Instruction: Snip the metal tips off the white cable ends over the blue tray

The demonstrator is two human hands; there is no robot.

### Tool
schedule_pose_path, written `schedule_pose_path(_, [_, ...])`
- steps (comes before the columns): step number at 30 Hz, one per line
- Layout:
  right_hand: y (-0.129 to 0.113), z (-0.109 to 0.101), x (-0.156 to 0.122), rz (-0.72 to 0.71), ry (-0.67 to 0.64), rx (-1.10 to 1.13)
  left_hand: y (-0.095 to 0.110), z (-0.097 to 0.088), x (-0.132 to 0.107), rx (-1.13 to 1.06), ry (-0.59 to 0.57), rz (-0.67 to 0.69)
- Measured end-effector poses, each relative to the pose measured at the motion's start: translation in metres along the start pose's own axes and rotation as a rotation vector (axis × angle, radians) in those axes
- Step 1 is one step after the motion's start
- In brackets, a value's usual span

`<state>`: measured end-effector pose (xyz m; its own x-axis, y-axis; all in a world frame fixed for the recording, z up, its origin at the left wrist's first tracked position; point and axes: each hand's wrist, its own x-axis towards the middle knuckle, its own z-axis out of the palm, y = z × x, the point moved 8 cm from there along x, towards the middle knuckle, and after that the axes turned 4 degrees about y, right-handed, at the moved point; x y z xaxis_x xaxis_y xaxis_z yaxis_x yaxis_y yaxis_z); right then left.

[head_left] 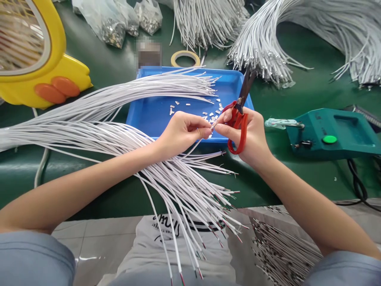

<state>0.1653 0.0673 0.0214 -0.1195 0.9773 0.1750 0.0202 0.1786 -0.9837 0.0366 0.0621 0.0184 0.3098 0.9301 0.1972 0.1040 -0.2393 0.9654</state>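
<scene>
A: Closest to the lens, what lies there?
B: Loose white wires point(184, 206) fan out over a printed white cloth point(162, 226) on the lap, their stripped tips showing red and green. Grey sleeves point(35, 258) fill both lower corners.
A: And starting from the far left?
B: A yellow duck-shaped fan point(59, 67) stands on the green counter point(119, 63), with clear bags point(114, 26) of small metal parts beyond it. The wires sweep in from the left edge towards a blue tray point(149, 115), and some ends lie over its rim.
A: How is the left hand point(184, 133)?
B: Closed, with thumb and forefinger pinching a single wire point(212, 126) near its tip, just above the tray's near edge.
A: What's in the tray?
B: Scattered little metal bits point(208, 111). A tape roll point(185, 58) lies just behind it.
A: Then the right hand point(250, 137)?
B: Closed too. It holds red-handled scissors point(238, 119), one loop hooked round its fingers and the blades pointing away over the tray. Its thumb and forefinger pinch the same wire tip, right against the left fingertips.
A: Further right?
B: A teal box point(330, 135) with a green button sits near that hand. Behind it curves a big bundle point(297, 35) of white wires with metal ends, and more strands point(282, 254) lie low at right.
</scene>
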Motion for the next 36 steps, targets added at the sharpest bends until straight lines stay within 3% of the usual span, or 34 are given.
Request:
schedule_pose_path(20, [-0.004, 0.0, 0.002, -0.014, -0.002, -0.033, 0.003, -0.001, -0.002, 0.083, 0.068, 0.021])
schedule_pose_path(29, [-0.005, 0.003, 0.002, -0.062, -0.06, -0.009, -0.001, 0.004, 0.001, -0.072, -0.053, -0.009])
schedule_pose_path(36, [-0.011, 0.001, 0.0, -0.118, -0.002, -0.094, -0.002, 0.001, 0.002, -0.128, -0.02, -0.016])
